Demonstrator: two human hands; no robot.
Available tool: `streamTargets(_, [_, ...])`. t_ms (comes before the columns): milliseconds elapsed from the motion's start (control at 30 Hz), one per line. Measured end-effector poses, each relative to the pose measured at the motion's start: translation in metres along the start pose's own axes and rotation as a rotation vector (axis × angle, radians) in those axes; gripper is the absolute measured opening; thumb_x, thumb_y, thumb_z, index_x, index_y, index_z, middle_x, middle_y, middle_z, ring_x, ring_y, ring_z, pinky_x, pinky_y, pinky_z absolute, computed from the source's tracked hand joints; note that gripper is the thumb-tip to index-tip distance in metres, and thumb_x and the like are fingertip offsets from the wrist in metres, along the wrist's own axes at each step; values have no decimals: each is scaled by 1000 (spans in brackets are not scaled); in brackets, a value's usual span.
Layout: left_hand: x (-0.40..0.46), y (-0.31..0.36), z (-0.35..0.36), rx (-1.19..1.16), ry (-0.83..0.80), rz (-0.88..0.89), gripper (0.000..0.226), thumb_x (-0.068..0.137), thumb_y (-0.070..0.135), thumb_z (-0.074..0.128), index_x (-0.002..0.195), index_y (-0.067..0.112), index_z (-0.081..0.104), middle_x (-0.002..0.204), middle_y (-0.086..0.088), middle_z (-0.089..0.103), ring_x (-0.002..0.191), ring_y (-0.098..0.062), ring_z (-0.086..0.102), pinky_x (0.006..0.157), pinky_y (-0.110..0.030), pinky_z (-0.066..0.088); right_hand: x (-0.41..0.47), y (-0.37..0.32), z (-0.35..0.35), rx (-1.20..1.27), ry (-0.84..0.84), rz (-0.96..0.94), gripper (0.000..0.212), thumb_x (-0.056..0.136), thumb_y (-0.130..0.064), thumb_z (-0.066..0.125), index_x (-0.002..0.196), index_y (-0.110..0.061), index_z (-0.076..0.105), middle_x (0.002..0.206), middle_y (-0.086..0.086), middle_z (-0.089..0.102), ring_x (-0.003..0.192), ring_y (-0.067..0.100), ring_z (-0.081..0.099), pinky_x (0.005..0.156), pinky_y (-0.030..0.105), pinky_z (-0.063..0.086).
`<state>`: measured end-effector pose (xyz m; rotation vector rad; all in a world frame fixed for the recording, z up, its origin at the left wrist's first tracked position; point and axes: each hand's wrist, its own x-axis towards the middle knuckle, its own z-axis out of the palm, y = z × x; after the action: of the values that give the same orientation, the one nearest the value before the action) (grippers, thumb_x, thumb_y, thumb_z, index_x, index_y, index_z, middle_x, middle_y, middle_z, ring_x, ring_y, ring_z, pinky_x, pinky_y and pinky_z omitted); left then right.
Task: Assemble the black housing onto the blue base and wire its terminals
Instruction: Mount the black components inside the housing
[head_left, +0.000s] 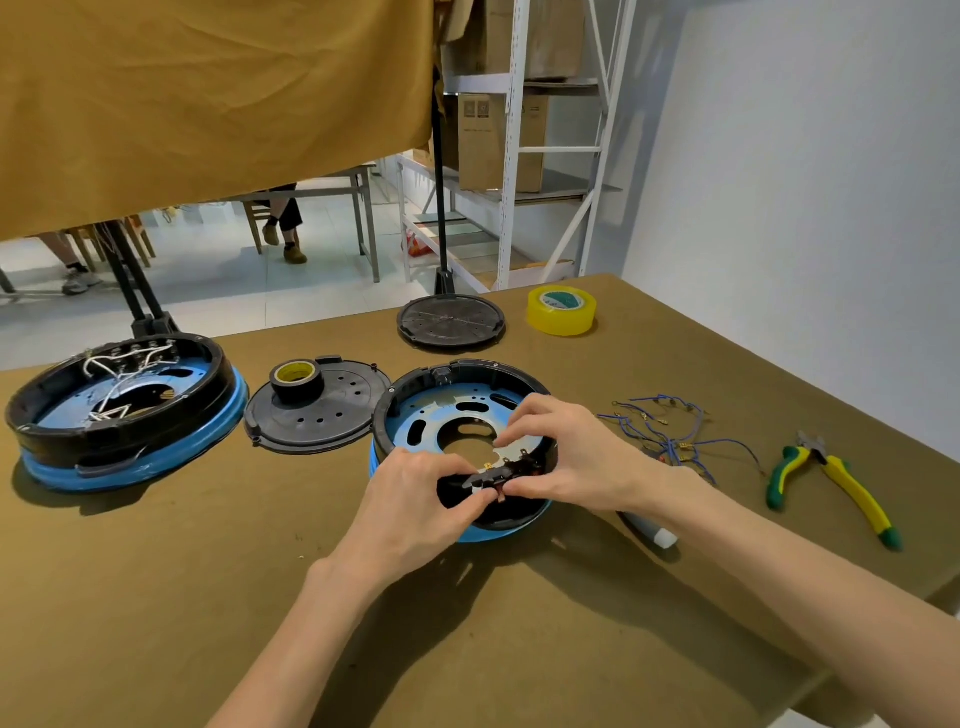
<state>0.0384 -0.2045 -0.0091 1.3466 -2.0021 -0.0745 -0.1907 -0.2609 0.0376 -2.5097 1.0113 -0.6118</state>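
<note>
Both grips grasp one small black terminal block with brass tabs (498, 475): left hand (415, 499) pinches its left end between thumb and fingers, right hand (561, 457) pinches its right end, other fingers curled over it. Block sits at the 6 o'clock inner rim of the round black plastic housing ring (415, 387), touching it. Housing ring is seated on the round blue base (488, 535); blue shows below the ring at the near edge and as a perforated blue plate inside. This unit lies at counter centre on the olive-brown counter (208, 571).

At 9 o'clock of it, well apart: second round blue-and-black unit with white wires inside (124, 410), tilted. Between the two units: flat round black perforated plastic cover (332, 415) with a roll of black tape with yellow core (297, 383) standing on it. At 12 o'clock, far side: round black ribbed disc (451, 319). Just beside that at 3 o'clock: roll of clear yellowish tape (561, 310).

At 3 o'clock of the centre unit: loose bundle of thin blue and grey wires with brass connectors (660, 426), partly behind the right wrist. Further at 3 o'clock: pliers with green-and-yellow handles (831, 478), lying flat. Under the right forearm at 5 o'clock: white-tipped tube-like item (657, 535), mostly hidden, type unclear.

Beyond the counter: mustard cloth curtain (208, 104), white metal shelf rack with cardboard boxes (519, 130).
</note>
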Motion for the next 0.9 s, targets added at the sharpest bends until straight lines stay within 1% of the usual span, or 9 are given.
streamTargets(67, [0, 4, 0, 16, 41, 9, 36, 87, 59, 63, 97, 28, 80, 80, 19, 73, 103, 30, 43, 70, 1, 41, -1, 5, -2, -15, -20, 12, 28, 83, -40, 84, 106, -28, 77, 108, -15, 58, 107, 7, 54, 92, 27, 46])
streamTargets(133, [-1, 7, 1, 31, 58, 1, 43, 86, 67, 56, 92, 31, 80, 75, 20, 71, 95, 26, 48, 59, -4, 34, -2, 9, -4, 54, -37, 22, 22, 82, -36, 85, 101, -27, 79, 104, -14, 58, 101, 11, 58, 88, 31, 51])
streamTargets(267, [0, 8, 8, 14, 91, -35, 49, 88, 70, 51, 86, 30, 79, 71, 17, 67, 65, 10, 47, 73, -12, 28, 4, 12, -8, 213, -50, 63, 17, 79, -30, 89, 94, -26, 83, 99, -8, 60, 92, 14, 59, 82, 36, 52])
streamTargets(400, [0, 11, 12, 9, 155, -49, 45, 86, 67, 55, 81, 28, 77, 68, 16, 66, 67, 10, 44, 69, -15, 29, 3, 12, -6, 222, -48, 39, 15, 80, -29, 88, 94, -26, 84, 94, -8, 58, 88, 14, 58, 77, 31, 51])
streamTargets(500, [-2, 9, 13, -21, 141, -56, 47, 86, 69, 54, 83, 29, 77, 70, 15, 65, 72, 7, 45, 69, -17, 31, 3, 11, -6, 268, -25, 61, 13, 78, -26, 90, 90, -26, 84, 88, -5, 58, 82, 14, 56, 76, 40, 52])
streamTargets(567, [-1, 7, 13, -27, 119, -54, 47, 86, 70, 54, 85, 30, 77, 71, 15, 65, 73, 5, 46, 70, -17, 31, 3, 10, -6, 268, -25, 64, 14, 78, -25, 91, 90, -25, 85, 87, -7, 57, 80, 11, 55, 74, 38, 52])
streamTargets(667, [-1, 2, 11, -5, 59, -34, 49, 87, 72, 50, 86, 30, 75, 72, 16, 64, 72, 2, 50, 74, -16, 33, -1, 12, -7, 181, -48, 14, 22, 83, -28, 86, 104, -26, 83, 99, -12, 59, 93, 8, 59, 82, 28, 53])
streamTargets(767, [-2, -1, 8, -4, -10, -57, 51, 84, 79, 46, 87, 34, 71, 75, 16, 63, 76, 0, 50, 74, -19, 36, -6, 20, -13, 28, -75, 14, 34, 83, -35, 84, 116, -26, 77, 118, -12, 58, 111, 4, 57, 96, 26, 51])
streamTargets(900, [-1, 2, 6, 4, 34, -60, 45, 80, 81, 48, 76, 39, 63, 66, 19, 55, 70, 3, 45, 69, -16, 28, -4, 22, -17, 103, -53, 53, 25, 79, -31, 89, 102, -22, 81, 106, -10, 64, 99, 8, 63, 91, 35, 53])
